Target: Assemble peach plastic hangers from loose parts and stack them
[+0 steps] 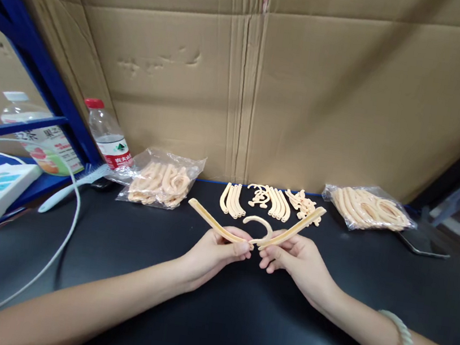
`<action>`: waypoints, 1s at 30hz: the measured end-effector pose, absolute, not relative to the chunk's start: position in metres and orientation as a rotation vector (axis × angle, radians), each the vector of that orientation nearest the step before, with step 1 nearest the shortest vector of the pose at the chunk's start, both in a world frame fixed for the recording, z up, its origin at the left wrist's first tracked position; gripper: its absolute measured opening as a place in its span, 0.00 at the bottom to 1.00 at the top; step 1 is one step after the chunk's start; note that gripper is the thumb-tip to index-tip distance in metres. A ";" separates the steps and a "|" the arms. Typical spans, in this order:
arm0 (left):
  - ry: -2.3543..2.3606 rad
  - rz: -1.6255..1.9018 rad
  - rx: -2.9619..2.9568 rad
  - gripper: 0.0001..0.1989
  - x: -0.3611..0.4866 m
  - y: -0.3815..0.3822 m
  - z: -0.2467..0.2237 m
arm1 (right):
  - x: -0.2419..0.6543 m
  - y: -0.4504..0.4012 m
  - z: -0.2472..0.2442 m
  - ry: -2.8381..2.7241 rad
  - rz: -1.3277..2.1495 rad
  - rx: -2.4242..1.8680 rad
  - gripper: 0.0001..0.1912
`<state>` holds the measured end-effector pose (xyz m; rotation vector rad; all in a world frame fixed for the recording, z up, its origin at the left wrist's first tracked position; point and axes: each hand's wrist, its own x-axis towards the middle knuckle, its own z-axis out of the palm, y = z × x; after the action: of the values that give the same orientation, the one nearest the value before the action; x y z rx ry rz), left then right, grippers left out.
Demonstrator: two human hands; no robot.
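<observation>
My left hand (pixel 221 254) is closed, thumb and fingers pinching the inner end of a beige plastic hanger arm (pixel 210 219). The foot of a curved hanger hook (pixel 265 227) sits at those same fingertips. Closed too, my right hand (pixel 297 262) grips a second hanger arm (pixel 297 226) near its lower end. Both arms slant up and outward in a V, with the hook between them. Their inner ends come close together; fingers hide whether they are joined. Both hands are above the black table (pixel 208 329).
Behind my hands lie rows of hanger arms (pixel 233 200), hooks (pixel 258 196) and small parts (pixel 303 203). Bagged parts stand left (pixel 160 180) and right (pixel 368 208), near a phone (pixel 425 243). Left are a water bottle (pixel 110 138), a brush (pixel 74 187) and a white cable (pixel 73 219). Cardboard (pixel 162 71) closes the back.
</observation>
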<state>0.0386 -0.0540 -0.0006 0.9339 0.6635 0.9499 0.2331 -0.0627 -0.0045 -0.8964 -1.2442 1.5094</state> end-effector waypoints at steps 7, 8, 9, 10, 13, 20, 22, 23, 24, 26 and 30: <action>0.610 0.887 0.941 0.12 0.040 -0.055 0.002 | 0.232 -0.068 -0.006 -1.390 1.440 -0.780 0.12; 0.606 0.886 0.961 0.12 0.040 -0.056 0.002 | 0.232 -0.068 -0.006 -1.408 1.426 -0.769 0.11; 0.602 0.888 0.985 0.13 0.040 -0.056 0.002 | 0.232 -0.069 -0.007 -1.426 1.416 -0.764 0.10; 0.601 0.890 1.010 0.13 0.041 -0.056 0.002 | 0.233 -0.069 -0.007 -1.443 1.411 -0.762 0.10; 0.623 0.899 1.089 0.13 0.042 -0.057 0.001 | 0.235 -0.071 -0.008 -1.509 1.401 -0.760 0.09; 0.773 0.916 1.325 0.10 0.042 -0.062 -0.004 | 0.237 -0.075 -0.009 -1.616 1.381 -0.753 0.09; 0.798 0.913 1.372 0.09 0.042 -0.064 -0.004 | 0.238 -0.076 -0.009 -1.651 1.371 -0.748 0.10; 0.810 0.916 1.395 0.08 0.042 -0.065 -0.004 | 0.238 -0.076 -0.009 -1.656 1.372 -0.748 0.09; 0.823 0.921 1.416 0.08 0.043 -0.066 -0.003 | 0.238 -0.076 -0.009 -1.657 1.376 -0.749 0.09; 0.835 0.931 1.441 0.07 0.043 -0.068 -0.002 | 0.239 -0.076 -0.009 -1.668 1.377 -0.759 0.09; 0.819 0.932 1.448 0.07 0.044 -0.069 -0.001 | 0.239 -0.076 -0.010 -1.716 1.361 -0.777 0.09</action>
<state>0.0437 -0.0686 -0.0008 1.4483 0.8187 0.9323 0.2390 -0.0763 -0.0099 -0.7774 -1.7159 1.3615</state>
